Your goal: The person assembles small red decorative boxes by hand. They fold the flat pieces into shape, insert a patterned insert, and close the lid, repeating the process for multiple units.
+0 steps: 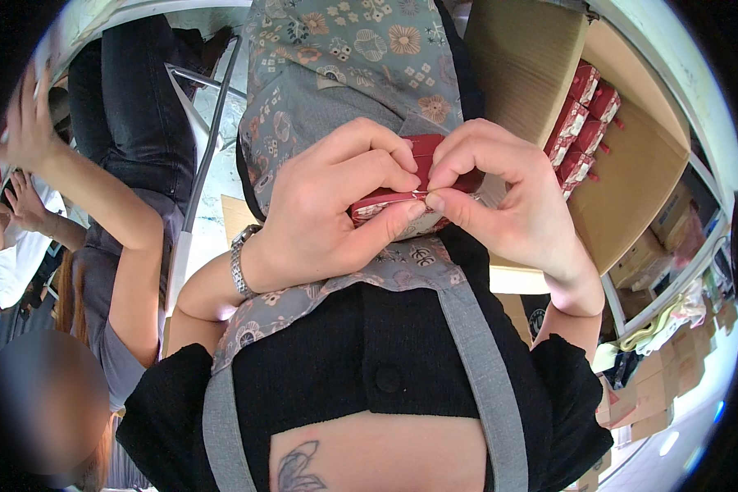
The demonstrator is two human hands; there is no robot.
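A small red box (425, 149) with a red-and-cream patterned side is in front of my apron, between my two hands. My left hand (332, 193), wearing a metal watch, is closed on its left part, with thumb and fingertips pressed along the edge. From the other side my right hand (504, 193) pinches the box at the middle of the same edge, thumb against index finger. A thin pale line runs along that edge between the fingertips; whether it is a cord or a rim I cannot tell. My fingers hide much of the box.
To the right stands an open cardboard carton (631, 193) holding several similar red patterned boxes (582, 123). Shelves with more cartons (644, 254) lie beyond it. At left, a co-worker's raised arm (98, 189) is close by, next to a metal-framed chair or table leg (209, 135).
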